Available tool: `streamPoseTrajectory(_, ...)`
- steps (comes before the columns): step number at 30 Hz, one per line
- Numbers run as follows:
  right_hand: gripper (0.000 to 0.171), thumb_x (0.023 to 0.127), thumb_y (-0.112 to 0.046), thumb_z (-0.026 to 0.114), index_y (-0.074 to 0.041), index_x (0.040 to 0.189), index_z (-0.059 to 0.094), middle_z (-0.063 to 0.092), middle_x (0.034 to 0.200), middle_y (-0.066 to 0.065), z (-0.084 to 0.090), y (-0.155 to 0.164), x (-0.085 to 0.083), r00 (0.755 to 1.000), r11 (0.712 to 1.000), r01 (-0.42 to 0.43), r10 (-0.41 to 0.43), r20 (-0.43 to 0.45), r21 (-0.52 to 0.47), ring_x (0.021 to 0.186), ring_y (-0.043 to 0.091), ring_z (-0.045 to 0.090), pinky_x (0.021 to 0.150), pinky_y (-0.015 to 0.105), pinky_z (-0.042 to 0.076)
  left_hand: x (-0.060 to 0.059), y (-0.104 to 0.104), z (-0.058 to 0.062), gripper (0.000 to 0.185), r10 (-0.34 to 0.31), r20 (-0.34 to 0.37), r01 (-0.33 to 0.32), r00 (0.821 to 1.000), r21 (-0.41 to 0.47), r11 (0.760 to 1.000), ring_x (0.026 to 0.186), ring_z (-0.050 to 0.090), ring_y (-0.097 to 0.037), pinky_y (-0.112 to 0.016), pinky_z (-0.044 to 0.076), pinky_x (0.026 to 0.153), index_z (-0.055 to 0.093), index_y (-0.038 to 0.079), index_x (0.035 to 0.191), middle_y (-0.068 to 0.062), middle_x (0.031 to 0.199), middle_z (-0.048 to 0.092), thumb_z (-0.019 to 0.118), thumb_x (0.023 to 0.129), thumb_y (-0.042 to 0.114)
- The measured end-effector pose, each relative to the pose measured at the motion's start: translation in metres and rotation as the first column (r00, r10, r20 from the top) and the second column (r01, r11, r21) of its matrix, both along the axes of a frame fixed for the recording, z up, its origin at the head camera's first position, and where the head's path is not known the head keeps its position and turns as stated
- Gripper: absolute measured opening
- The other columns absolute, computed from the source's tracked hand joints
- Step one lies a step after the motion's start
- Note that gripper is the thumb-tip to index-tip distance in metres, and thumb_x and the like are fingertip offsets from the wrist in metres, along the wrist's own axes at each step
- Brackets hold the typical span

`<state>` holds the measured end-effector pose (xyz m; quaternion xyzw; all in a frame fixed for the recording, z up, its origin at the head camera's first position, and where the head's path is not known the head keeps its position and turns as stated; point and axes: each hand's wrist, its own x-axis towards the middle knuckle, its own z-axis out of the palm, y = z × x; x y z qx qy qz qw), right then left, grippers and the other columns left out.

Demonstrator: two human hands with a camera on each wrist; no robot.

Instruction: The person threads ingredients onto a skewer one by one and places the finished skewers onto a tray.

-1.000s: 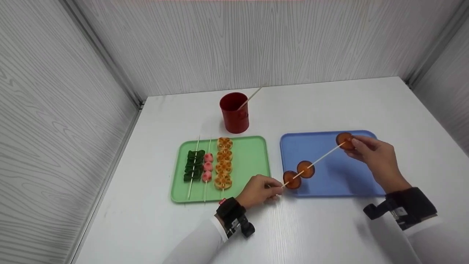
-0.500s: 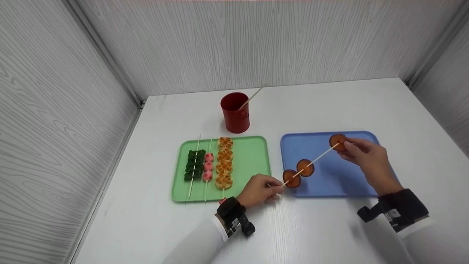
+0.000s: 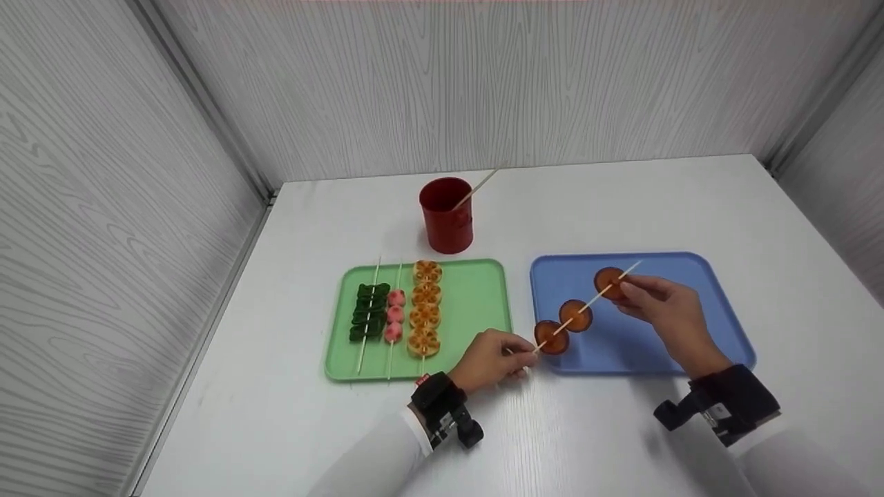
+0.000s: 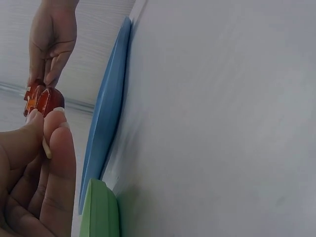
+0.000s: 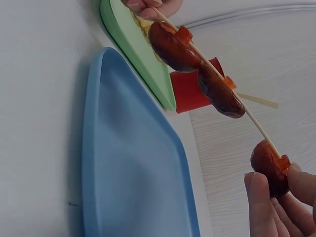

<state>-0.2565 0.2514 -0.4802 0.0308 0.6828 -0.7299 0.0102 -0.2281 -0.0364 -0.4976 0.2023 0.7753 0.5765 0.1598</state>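
On the white table (image 3: 608, 200) we see a green tray (image 3: 476, 297) left of the middle. On it lie three filled skewers side by side: a skewer of dark green pieces (image 3: 367, 314) nearest the tray's left edge, a skewer of pink pieces (image 3: 393, 316) just beside it, and a skewer of orange lotus-like slices (image 3: 423, 307) to the right of that. The right part of this tray is bare. Behind the tray stands a red cup (image 3: 447, 215), upright, with a single bare stick (image 3: 478, 186) leaning out of it toward the right. We see grey wood-grain walls (image 3: 449, 83) closing in the table at the back and on both sides.
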Motion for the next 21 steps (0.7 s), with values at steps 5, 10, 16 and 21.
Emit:
streamPoseTrajectory(5, 0.054, 0.092, -0.017, 0.068, 0.016, 0.129, 0.049, 0.072, 0.097, -0.001, -0.002, -0.01, 0.003, 0.999, 0.998, -0.042, 0.043, -0.012, 0.055, 0.089, 0.014, 0.071, 0.08, 0.027, 0.056, -0.009, 0.002, -0.019, 0.015, 0.016, 0.03, -0.016, 0.999, 0.002, 1.0, 0.077, 0.068, -0.041, -0.037, 0.058, 0.064, 0.073, -0.006, 0.1, -0.017, 0.089, 0.072, 0.069, 0.089, 0.003)
streamPoseTrajectory(10, 0.053, 0.093, -0.017, 0.068, 0.017, 0.129, 0.049, 0.072, 0.099, 0.0, -0.003, -0.016, 0.007, 0.996, 0.994, -0.08, 0.083, -0.038, 0.077, 0.09, 0.015, 0.071, 0.081, 0.028, 0.056, -0.013, 0.0, -0.031, 0.013, 0.011, 0.026, -0.011, 1.0, 0.009, 1.0, 0.069, 0.069, -0.026, -0.026, 0.056, 0.06, 0.075, -0.001, 0.098, -0.01, 0.085, 0.073, 0.071, 0.088, 0.006)
streamPoseTrajectory(16, 0.051, 0.094, -0.019, 0.066, 0.015, 0.128, 0.051, 0.072, 0.1, 0.001, -0.004, -0.02, 0.004, 0.995, 0.982, -0.096, 0.101, -0.021, 0.162, 0.091, 0.014, 0.07, 0.083, 0.03, 0.055, -0.01, -0.002, -0.03, 0.012, 0.025, 0.026, -0.024, 0.999, -0.009, 1.0, 0.072, 0.069, -0.035, -0.027, 0.055, 0.058, 0.075, -0.003, 0.097, -0.015, 0.085, 0.072, 0.07, 0.088, 0.004)
streamPoseTrajectory(21, 0.041, 0.097, -0.015, 0.062, 0.012, 0.126, 0.055, 0.07, 0.106, 0.015, 0.0, -0.023, 0.0, 0.991, 0.944, -0.102, 0.125, -0.054, 0.314, 0.089, 0.011, 0.069, 0.081, 0.029, 0.056, -0.013, -0.003, -0.036, 0.01, 0.02, -0.036, -0.022, 0.999, -0.033, 0.999, 0.063, 0.062, -0.01, -0.019, 0.048, 0.055, 0.076, 0.002, 0.093, -0.008, 0.078, 0.072, 0.073, 0.087, 0.01)
